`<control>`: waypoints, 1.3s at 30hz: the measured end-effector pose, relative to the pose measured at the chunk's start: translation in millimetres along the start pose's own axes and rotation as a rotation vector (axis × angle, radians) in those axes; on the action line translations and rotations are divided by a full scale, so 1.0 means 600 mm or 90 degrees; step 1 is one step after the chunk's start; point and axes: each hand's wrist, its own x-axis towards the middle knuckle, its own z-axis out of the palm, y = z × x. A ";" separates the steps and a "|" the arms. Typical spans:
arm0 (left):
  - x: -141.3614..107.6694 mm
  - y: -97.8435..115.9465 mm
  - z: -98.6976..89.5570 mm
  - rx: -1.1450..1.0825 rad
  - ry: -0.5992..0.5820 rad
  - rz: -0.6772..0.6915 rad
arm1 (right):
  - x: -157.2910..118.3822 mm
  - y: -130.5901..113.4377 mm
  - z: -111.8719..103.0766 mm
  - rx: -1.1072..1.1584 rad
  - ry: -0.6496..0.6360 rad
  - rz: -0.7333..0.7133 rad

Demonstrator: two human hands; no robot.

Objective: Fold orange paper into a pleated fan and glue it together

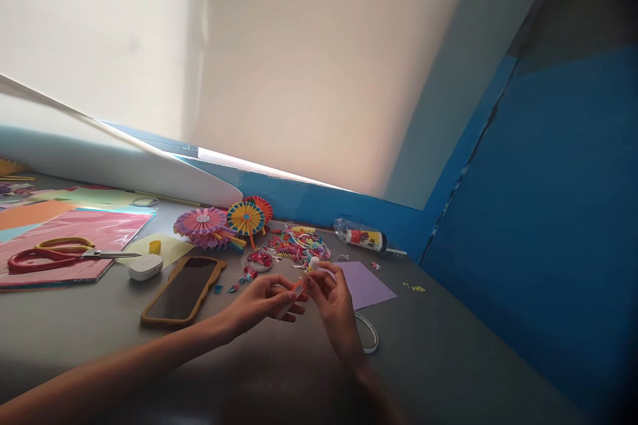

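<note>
My left hand (266,299) is closed on a small orange-and-white piece (298,290), perhaps folded paper, pinched between thumb and fingers above the table. The fingertips of my right hand (335,295) are pinched together at the upper end of this same piece. Just behind the right fingers a white cap (314,263) shows; whether it stands on the table or is in the hand I cannot tell. Beyond both hands lies a heap of colourful paper scraps (299,244). To the right of the right hand is a sheet of purple paper (371,285).
Left of the hands lie a phone (182,291) in a tan case, a white oval case (145,267), red-handled scissors (60,254) and wrapped pink paper (114,239). Pleated paper rosettes (246,218) and a clear bottle (366,238) sit near the wall. A white ring (373,335) lies by my right wrist.
</note>
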 end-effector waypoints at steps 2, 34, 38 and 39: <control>0.001 -0.004 -0.001 0.016 -0.008 0.006 | -0.005 -0.003 0.005 -0.013 -0.033 0.003; -0.004 0.002 -0.009 0.520 0.007 0.228 | -0.029 -0.012 -0.013 -0.081 -0.009 -0.033; -0.003 -0.004 -0.006 0.333 -0.014 0.156 | -0.019 -0.003 -0.018 0.006 -0.027 0.014; -0.001 -0.007 -0.007 0.298 -0.015 0.145 | -0.017 -0.002 -0.017 0.012 -0.025 0.016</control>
